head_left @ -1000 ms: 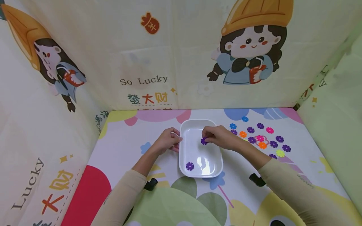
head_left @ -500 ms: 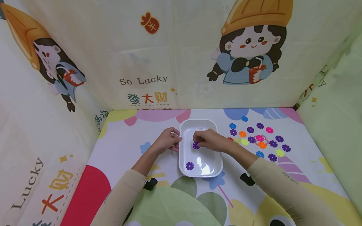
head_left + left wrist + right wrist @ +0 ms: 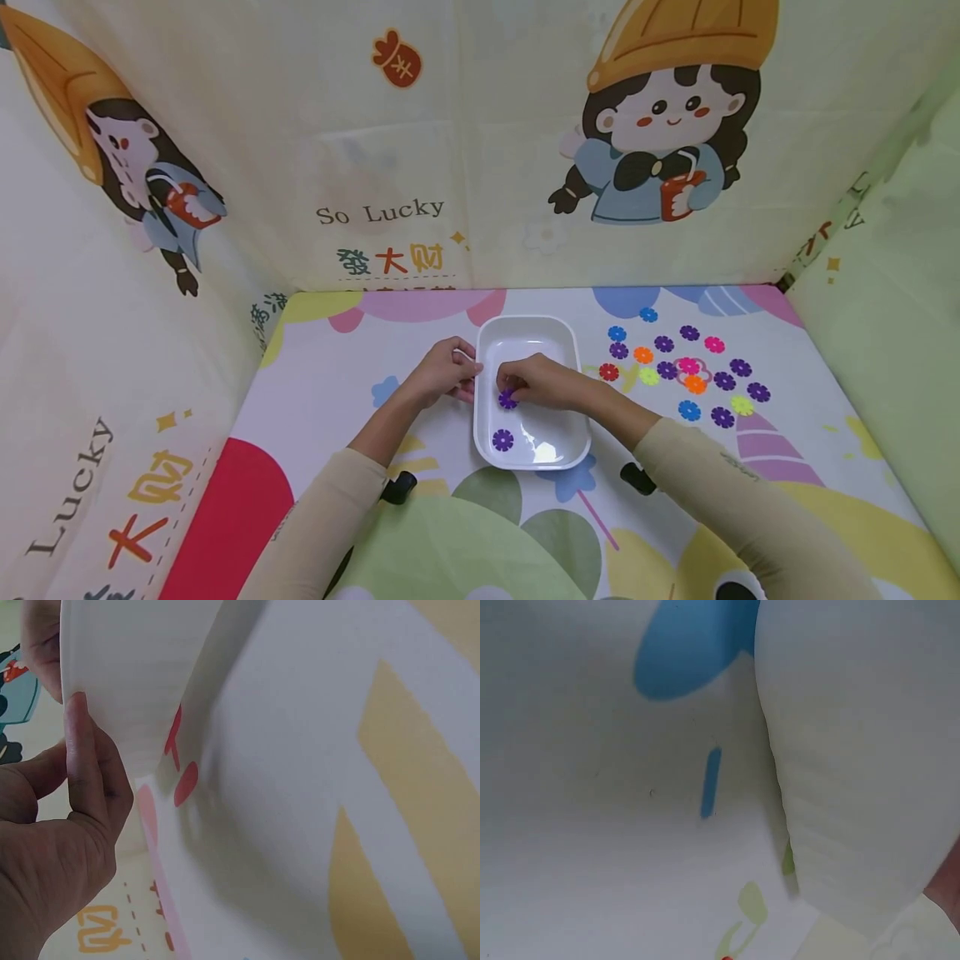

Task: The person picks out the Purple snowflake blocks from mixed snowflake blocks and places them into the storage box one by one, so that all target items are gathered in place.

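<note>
A white rectangular tray (image 3: pixel 581 433) sits mid-table. At its left side, my left hand (image 3: pixel 442 372) holds the rim between thumb and fingers. The left wrist view shows that hand's fingers (image 3: pixel 84 765) against the outer wall of the tray (image 3: pixel 135 682). Inside the tray area, my right hand (image 3: pixel 543 383) pinches a purple flower-shaped disc (image 3: pixel 507 400) with its fingertips. Another purple disc (image 3: pixel 503 440) lies flat on the tray floor, just nearer me. In the right wrist view the tray's wall (image 3: pixel 855 750) fills the right side and hides most of the hand.
Several flower-shaped discs lie scattered right of the tray, among them a red disc (image 3: pixel 609 372), an orange disc (image 3: pixel 643 355), a blue disc (image 3: pixel 689 410) and a purple disc (image 3: pixel 723 417). A printed cloth (image 3: pixel 315 358) covers the table, and cloth walls (image 3: pixel 510 167) enclose it.
My right hand has moved left and toward me over the tray, carrying the purple disc close to the one lying there. My left hand has stayed at the rim.
</note>
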Motion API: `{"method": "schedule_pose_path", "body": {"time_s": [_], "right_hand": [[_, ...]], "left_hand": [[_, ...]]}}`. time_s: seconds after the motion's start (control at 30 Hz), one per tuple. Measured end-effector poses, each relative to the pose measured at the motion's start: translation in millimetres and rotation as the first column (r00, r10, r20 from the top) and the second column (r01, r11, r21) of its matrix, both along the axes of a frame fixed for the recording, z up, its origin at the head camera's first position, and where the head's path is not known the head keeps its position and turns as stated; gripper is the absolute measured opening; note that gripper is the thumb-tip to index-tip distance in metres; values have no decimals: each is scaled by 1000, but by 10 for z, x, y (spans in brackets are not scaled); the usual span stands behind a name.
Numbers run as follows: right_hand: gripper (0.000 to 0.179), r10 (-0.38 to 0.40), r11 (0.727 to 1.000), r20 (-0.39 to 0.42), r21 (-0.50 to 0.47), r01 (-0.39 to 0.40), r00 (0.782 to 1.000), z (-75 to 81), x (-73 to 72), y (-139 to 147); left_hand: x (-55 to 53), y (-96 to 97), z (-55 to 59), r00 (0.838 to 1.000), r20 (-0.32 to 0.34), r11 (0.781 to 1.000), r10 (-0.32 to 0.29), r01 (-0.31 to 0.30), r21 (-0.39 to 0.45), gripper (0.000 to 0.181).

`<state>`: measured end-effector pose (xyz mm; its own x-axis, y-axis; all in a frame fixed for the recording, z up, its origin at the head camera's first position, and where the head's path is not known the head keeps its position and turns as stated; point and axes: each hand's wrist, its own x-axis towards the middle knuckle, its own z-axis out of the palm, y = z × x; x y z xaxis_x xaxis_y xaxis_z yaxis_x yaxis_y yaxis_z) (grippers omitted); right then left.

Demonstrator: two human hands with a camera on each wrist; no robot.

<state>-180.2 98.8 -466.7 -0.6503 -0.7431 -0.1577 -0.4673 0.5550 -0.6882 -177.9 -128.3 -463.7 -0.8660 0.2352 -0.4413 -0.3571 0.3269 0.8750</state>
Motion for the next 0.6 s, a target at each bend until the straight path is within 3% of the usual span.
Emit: {"method": "schedule_pose_path", "body": {"time_s": [0.4, 0.6], "right_hand": [[12, -1, 1000, 35, 17, 0, 999, -79, 44, -95], [12, 1, 1000, 5, 22, -1, 1000, -115, 65, -117]], "left_hand": [[4, 3, 10, 1000, 1, 1000, -2, 2, 0, 27], [3, 2, 10, 1000, -2, 1000, -5, 5, -4, 27]]}}
